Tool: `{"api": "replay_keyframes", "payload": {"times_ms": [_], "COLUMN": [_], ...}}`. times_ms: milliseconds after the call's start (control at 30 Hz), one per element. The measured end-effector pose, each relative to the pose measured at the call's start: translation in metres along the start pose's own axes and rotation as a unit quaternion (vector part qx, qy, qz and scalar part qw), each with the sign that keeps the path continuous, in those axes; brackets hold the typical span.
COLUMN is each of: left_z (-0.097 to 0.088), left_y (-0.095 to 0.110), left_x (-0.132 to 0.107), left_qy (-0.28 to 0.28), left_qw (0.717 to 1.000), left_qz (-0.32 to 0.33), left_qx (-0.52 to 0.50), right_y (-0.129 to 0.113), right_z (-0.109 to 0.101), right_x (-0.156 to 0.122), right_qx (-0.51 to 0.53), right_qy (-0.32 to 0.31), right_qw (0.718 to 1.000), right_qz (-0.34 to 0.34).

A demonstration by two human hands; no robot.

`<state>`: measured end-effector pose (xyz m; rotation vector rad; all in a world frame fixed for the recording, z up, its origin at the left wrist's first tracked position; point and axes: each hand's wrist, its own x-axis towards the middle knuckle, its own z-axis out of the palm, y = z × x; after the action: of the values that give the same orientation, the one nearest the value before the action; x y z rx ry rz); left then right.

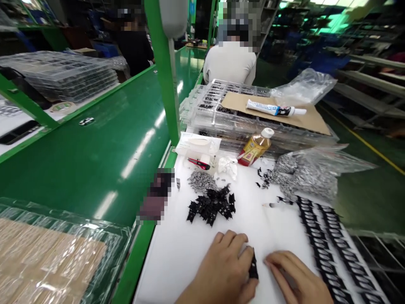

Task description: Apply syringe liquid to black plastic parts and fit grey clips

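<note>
My left hand (225,267) rests on the white table (177,249) at the bottom centre, fingers curled and pinching a small black plastic part (253,265). My right hand (295,276) lies just right of that part, fingers closed together with the fingertips close to it; whether it holds anything is hidden. A pile of the same black parts (211,205) lies just beyond my hands. A heap of small silver metal pieces (201,181) sits behind that pile.
A clear bag of silver pieces (311,171), a tray with rows of black parts (332,249), an amber bottle (255,147), a red cutter (198,163), stacked clear trays (215,114) with cardboard and a glue tube (275,109). Green conveyor (104,147) on the left; a person in white sits ahead.
</note>
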<state>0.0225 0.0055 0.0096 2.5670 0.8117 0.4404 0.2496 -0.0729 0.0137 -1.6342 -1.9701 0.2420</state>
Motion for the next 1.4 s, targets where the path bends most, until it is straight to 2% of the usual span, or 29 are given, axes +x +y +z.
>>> {"api": "replay_keyframes", "payload": {"times_ms": [67, 167, 433, 900, 1400], "left_z": [-0.005, -0.006, -0.001, -0.001, -0.001], "left_y": [0.003, 0.003, 0.000, 0.001, 0.001], "left_x": [0.002, 0.005, 0.009, 0.009, 0.011], "left_qy": [-0.005, -0.008, -0.007, -0.001, -0.012], "left_qw": [1.000, 0.998, 0.997, 0.998, 0.999], "left_qz": [-0.009, -0.017, -0.013, -0.002, -0.001], "left_qx": [-0.022, -0.052, -0.071, -0.056, -0.048], "right_y": [-0.012, -0.025, -0.029, -0.029, -0.045], "right_z": [-0.004, -0.009, -0.005, -0.002, -0.001], "right_x": [0.003, 0.006, 0.008, 0.009, 0.016], "right_qx": [0.018, 0.032, 0.052, 0.014, -0.089], "right_qy": [0.004, -0.033, -0.114, -0.123, -0.143], "right_qw": [0.999, 0.996, 0.989, 0.989, 0.980], "right_qz": [0.043, 0.077, 0.082, 0.081, 0.109]}}
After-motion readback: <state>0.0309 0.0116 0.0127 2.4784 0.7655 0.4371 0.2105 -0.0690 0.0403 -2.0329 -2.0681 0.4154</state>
